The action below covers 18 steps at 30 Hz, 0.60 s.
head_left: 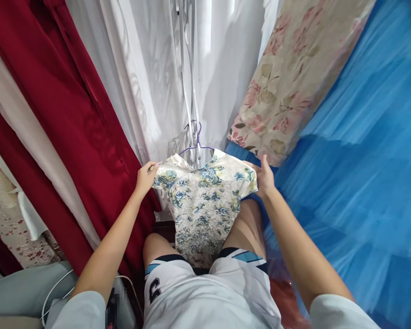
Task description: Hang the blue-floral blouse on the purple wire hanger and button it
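Note:
A short-sleeved blouse (205, 201), cream with a blue and yellow-green floral print, hangs in front of my legs on a thin purple hanger (200, 137). Its lower part hangs between my thighs. At the left sleeve's end, my left hand (146, 177) is closed with the sleeve edge in its fingers. My right hand (265, 178) is at the other sleeve, thumb raised and off the fabric, fingers stretched out along and partly behind the sleeve. Narrow white straps (188, 82) hang down to the hanger's hook.
White curtains (222, 68) hang straight ahead. Dark red drapes (78, 137) are on the left, a pink-flowered cloth (277, 87) and layered blue tulle (356, 173) on the right. Grey cushioning (23, 288) and a white cable (46, 297) lie at lower left.

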Each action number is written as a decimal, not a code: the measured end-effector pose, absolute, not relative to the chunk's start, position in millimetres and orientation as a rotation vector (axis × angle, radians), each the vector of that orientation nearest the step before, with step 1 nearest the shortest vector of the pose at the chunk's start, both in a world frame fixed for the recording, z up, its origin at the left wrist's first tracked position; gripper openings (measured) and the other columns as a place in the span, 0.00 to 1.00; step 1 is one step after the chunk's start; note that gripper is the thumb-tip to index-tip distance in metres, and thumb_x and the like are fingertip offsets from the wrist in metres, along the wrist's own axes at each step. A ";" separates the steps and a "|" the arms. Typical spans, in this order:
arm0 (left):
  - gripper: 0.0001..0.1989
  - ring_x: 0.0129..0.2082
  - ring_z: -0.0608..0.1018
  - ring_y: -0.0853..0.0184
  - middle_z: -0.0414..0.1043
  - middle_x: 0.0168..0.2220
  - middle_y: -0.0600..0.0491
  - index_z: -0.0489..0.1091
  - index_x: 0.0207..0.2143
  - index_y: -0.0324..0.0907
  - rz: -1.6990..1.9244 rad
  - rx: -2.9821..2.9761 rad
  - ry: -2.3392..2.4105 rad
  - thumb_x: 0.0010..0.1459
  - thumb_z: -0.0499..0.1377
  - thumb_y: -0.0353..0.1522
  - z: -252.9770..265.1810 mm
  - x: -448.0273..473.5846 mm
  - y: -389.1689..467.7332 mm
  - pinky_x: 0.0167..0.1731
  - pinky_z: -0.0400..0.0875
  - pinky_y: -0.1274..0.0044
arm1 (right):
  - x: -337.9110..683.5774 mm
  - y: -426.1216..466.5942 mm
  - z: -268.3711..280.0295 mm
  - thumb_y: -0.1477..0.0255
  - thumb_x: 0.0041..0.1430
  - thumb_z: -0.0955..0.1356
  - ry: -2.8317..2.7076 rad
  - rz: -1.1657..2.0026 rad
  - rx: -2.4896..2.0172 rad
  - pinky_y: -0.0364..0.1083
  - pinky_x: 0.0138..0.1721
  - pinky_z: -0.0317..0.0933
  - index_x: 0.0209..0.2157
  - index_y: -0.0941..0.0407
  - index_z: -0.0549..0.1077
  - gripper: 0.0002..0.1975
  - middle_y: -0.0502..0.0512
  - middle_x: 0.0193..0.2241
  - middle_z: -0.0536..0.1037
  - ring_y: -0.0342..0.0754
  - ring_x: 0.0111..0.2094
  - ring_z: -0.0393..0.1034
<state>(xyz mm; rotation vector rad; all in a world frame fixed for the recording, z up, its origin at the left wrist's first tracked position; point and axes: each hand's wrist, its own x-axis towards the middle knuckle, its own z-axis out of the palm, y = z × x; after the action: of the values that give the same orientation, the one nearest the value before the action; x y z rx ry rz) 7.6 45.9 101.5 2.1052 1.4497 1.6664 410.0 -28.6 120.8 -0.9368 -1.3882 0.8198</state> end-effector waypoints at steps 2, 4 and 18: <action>0.17 0.37 0.76 0.64 0.77 0.36 0.50 0.75 0.39 0.38 1.800 2.014 1.370 0.59 0.57 0.43 105.0 2.5 41.4 0.38 0.71 0.76 | 417.2 -30.5 124.1 0.47 0.53 0.69 -1.387 0.914 -0.933 0.51 0.30 0.69 0.35 0.57 0.79 0.26 0.57 0.29 0.81 0.56 0.30 0.77; 0.18 0.38 0.77 0.63 0.77 0.39 0.48 0.75 0.41 0.38 1.947 1.916 1.288 0.58 0.58 0.43 116.7 5.6 36.2 0.39 0.72 0.75 | 422.2 -32.1 130.4 0.51 0.48 0.74 -1.372 0.984 -0.922 0.48 0.24 0.66 0.33 0.56 0.79 0.22 0.55 0.25 0.80 0.52 0.24 0.74; 0.38 0.69 0.51 0.49 0.46 0.69 0.48 0.55 0.67 0.51 1.564 2.542 1.244 0.55 0.63 0.44 163.0 1.1 -5.8 0.65 0.48 0.56 | 390.5 -46.5 133.2 0.60 0.52 0.72 -1.025 0.947 -0.787 0.52 0.31 0.74 0.33 0.56 0.77 0.13 0.59 0.32 0.83 0.60 0.35 0.79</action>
<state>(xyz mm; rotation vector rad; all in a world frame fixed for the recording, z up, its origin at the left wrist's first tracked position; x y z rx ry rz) 1.1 -5.8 163.0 2.5418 1.2437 1.5637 390.5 -46.5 133.2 -0.7866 -1.0251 0.9472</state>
